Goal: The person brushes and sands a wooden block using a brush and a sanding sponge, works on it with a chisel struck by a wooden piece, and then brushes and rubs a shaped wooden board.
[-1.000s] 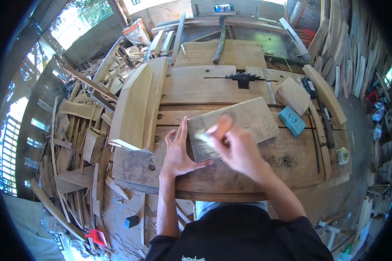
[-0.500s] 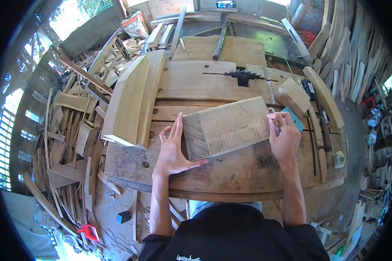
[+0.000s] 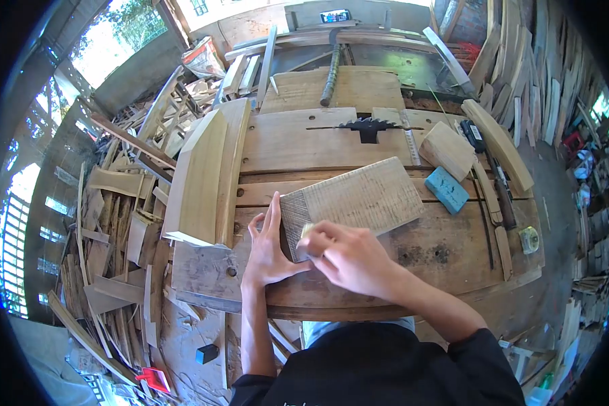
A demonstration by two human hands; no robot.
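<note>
A rectangular wooden block (image 3: 362, 199) lies at a slant on the workbench, its left end face (image 3: 295, 220) dark with scored or hatched lines. My left hand (image 3: 267, 250) braces the block's near left corner, fingers along the end and thumb at the front edge. Over that dark end, my right hand (image 3: 348, 257) is closed on a small pale yellowish piece (image 3: 306, 233), mostly hidden by the fingers. A blue block (image 3: 447, 190) rests on the bench right of the wooden block.
Angled timbers (image 3: 206, 179) stand at the bench's left. A dark toothed saw blade (image 3: 368, 128) lies beyond the block, with a hammer (image 3: 330, 78) farther back. Rightward are a wood offcut (image 3: 448, 150), a tape roll (image 3: 529, 239) and long strips. Scrap wood (image 3: 118, 237) piles up leftward.
My right hand has moved left from the block's right end to its dark left end, uncovering the blue block. My left hand stays at the corner. The camera view has shifted slightly.
</note>
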